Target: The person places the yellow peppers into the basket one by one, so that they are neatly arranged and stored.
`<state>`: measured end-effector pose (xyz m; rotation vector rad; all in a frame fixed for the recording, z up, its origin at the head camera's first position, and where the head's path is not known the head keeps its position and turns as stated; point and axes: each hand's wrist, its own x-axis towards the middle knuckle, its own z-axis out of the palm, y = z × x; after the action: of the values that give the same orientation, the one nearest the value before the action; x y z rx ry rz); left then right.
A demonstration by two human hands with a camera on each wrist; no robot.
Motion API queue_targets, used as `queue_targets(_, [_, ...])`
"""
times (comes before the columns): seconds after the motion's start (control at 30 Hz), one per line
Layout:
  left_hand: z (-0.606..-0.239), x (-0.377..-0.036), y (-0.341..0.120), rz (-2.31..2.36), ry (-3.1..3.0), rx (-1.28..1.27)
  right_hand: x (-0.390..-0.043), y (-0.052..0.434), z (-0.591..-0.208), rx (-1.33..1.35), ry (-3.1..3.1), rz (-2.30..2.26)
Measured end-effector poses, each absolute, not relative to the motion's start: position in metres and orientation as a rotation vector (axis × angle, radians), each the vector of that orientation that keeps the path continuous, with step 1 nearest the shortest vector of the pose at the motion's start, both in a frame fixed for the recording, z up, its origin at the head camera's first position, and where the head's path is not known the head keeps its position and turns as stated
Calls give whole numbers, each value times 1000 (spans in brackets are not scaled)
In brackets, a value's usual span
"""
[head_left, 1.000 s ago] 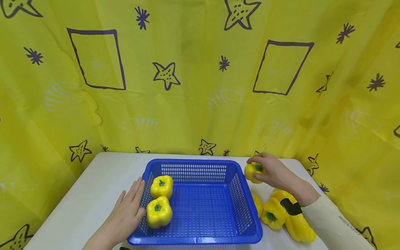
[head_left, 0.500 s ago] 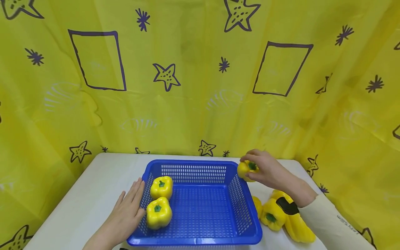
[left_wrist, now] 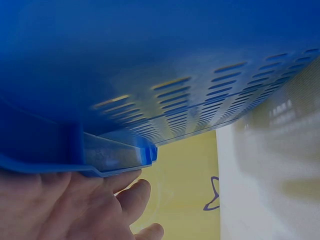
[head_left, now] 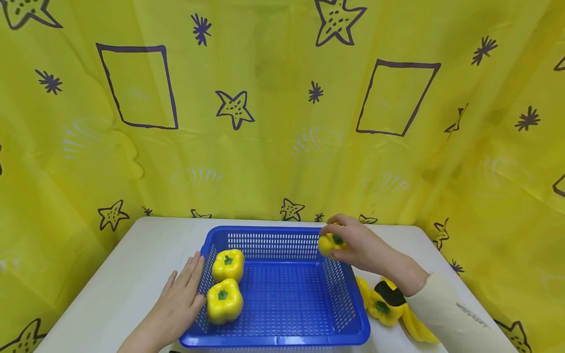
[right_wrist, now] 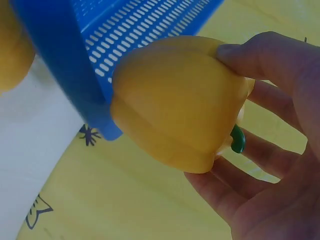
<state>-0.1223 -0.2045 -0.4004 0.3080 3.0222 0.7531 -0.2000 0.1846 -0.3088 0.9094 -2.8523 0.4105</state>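
My right hand [head_left: 359, 245] grips a yellow bell pepper [head_left: 327, 244] with a green stem, above the far right corner of the blue plastic basket [head_left: 273, 340]. In the right wrist view, thumb and fingers curl round the sides of that bell pepper [right_wrist: 170, 105]. My left hand [head_left: 174, 299] rests with straight fingers against the basket's left rim; the left wrist view has its fingers [left_wrist: 132, 200] under the rim's edge. Inside the basket, along its left wall, sit two more yellow bell peppers, a far one [head_left: 228, 265] and a near one [head_left: 224, 301].
Right of the basket, more yellow bell peppers [head_left: 385, 314] lie on the white table [head_left: 119, 274], partly hidden by my right forearm and its black wrist strap [head_left: 390, 294]. A yellow patterned curtain [head_left: 273, 162] hangs behind the table and at both sides.
My right hand has carried the bell pepper leftward, from outside the basket's right side to over its far right corner. The left hand has stayed in place.
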Motion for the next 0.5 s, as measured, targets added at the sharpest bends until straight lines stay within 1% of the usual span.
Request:
queue_targets(0.3, [-401,-122,-203,743,3031,311,-201,172,-314,1068,-2810,327])
queue_targets(0.5, [-400,-122,-204,738,3035,304,-201,164,-319,1111,-2794,337])
